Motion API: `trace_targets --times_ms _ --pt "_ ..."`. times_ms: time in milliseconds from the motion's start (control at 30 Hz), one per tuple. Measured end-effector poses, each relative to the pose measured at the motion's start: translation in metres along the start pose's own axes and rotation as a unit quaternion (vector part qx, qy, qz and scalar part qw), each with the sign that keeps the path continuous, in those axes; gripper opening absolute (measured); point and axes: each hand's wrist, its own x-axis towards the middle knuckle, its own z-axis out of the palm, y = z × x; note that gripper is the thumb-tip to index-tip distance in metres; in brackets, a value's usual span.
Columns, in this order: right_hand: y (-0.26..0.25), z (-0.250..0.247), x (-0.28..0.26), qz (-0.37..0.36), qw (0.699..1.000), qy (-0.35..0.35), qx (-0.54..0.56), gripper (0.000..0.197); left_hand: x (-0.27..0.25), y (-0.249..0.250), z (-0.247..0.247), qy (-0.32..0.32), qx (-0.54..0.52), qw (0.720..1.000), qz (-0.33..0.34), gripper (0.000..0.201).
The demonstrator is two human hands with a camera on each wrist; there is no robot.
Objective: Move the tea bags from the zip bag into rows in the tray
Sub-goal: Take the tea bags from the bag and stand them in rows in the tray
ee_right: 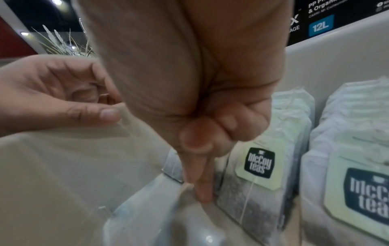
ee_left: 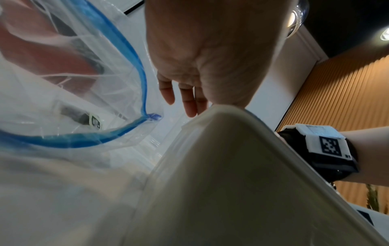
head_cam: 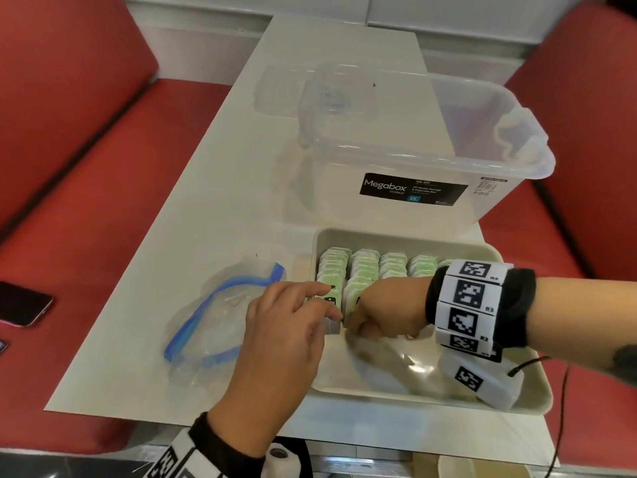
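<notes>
- Clear plastic everywhere on this white table (head_cam: pixel 193 215): a big see-through storage box (head_cam: pixel 424 160) with a black Megabox label sits right behind the tray (head_cam: pixel 431 398), pretty much touching its far edge, and its lid (head_cam: pixel 275 91) seems to lie flat further back.
- Cream tray holds the tea bags (head_cam: pixel 363 270) in rows along its far side, standing on edge and packed tight, green-tinted tags facing up. The near half of the tray is bare.
- Zip bag (head_cam: pixel 213 322) with the blue seal lies crumpled and open on the table just left of the tray. Through the plastic in the left wrist view there's one small tagged thing inside, maybe a last tea bag, too blurry to be sure.
- Left hand (head_cam: pixel 289 336) reaches over the tray's left edge, fingers loosely spread, index tip touching the front of the leftmost row. It isn't gripping anything I can see.
- Right hand (head_cam: pixel 386 308) comes in from the right, mostly curled, with the index finger pointing down in the gap between the front tea bags of the first two rows. The right wrist view shows that fingertip (ee_right: pixel 203 194) touching a bag's edge; no pinch visible.
- Both wrists wear black bands with white marker blocks, and the right one hides part of the far-right rows.
- Red bench seats on both sides, a dark phone (head_cam: pixel 20 305) on the left one.
</notes>
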Motion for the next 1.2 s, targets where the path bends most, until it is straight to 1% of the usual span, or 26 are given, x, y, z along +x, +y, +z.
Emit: trace_targets --times_ms 167,300,400,467,500,567,600,633,667,733,767,800,900,933,1033,1100,1133,1200 --pt "0.002 0.000 0.000 0.010 0.999 -0.017 0.036 0.040 0.000 0.000 -0.001 -0.003 -0.001 1.000 0.005 0.028" --pt "0.003 0.001 -0.004 0.011 0.997 -0.037 0.061 0.045 0.001 0.000 -0.003 -0.011 -0.001 1.000 0.002 0.022" --pt "0.004 0.002 -0.007 0.011 0.996 -0.045 0.071 0.045 0.001 0.001 -0.004 -0.015 -0.005 1.000 -0.003 0.018" --pt "0.005 0.001 -0.009 0.019 0.996 -0.049 0.072 0.044 0.003 0.003 -0.011 0.007 -0.014 1.000 0.009 0.016" --pt "0.004 0.000 -0.011 0.023 0.996 -0.049 0.077 0.043 0.005 0.003 -0.018 0.030 -0.019 0.999 0.017 0.017" --pt "0.002 -0.005 -0.015 0.027 0.994 -0.038 0.101 0.040 0.009 0.000 -0.037 0.086 0.001 0.996 0.010 0.026" --pt "0.001 -0.008 -0.018 0.027 0.993 -0.023 0.113 0.038 0.010 -0.005 -0.048 0.101 0.031 0.994 -0.013 0.031" --pt "-0.001 -0.011 -0.021 0.026 0.992 -0.004 0.121 0.035 0.009 -0.010 -0.059 0.090 0.069 0.992 -0.052 0.034" --pt "-0.002 -0.015 -0.023 0.024 0.991 0.019 0.128 0.030 0.008 -0.017 -0.069 0.053 0.108 0.988 -0.097 0.036" --pt "-0.006 -0.023 -0.028 0.018 0.985 0.072 0.153 0.020 0.003 -0.034 -0.079 -0.047 0.162 0.971 -0.168 0.052" --pt "-0.010 -0.027 -0.031 0.012 0.981 0.104 0.165 0.016 0.002 -0.042 -0.081 -0.080 0.158 0.966 -0.190 0.057" --pt "-0.017 -0.031 -0.033 0.006 0.976 0.137 0.172 0.014 0.002 -0.046 -0.083 -0.084 0.144 0.964 -0.206 0.053" --pt "-0.044 -0.039 -0.038 -0.011 0.956 0.238 0.172 0.012 0.008 -0.047 -0.089 -0.024 0.140 0.965 -0.220 0.027" --pt "-0.056 -0.040 -0.039 -0.014 0.949 0.265 0.169 0.013 0.009 -0.046 -0.092 -0.011 0.145 0.964 -0.224 0.023" --pt "-0.093 -0.039 -0.031 -0.032 0.931 0.325 0.161 0.023 0.006 -0.038 -0.100 0.010 0.131 0.962 -0.238 0.022" --pt "-0.117 -0.036 -0.017 -0.056 0.930 0.345 0.118 0.031 0.001 -0.029 -0.107 0.019 0.110 0.963 -0.245 0.023" --pt "-0.128 -0.035 -0.010 -0.062 0.935 0.339 0.084 0.032 -0.002 -0.025 -0.110 0.023 0.103 0.964 -0.243 0.023" --pt "-0.145 -0.033 0.005 -0.055 0.950 0.307 0.035 0.028 -0.007 -0.014 -0.119 0.027 0.096 0.966 -0.237 0.023"
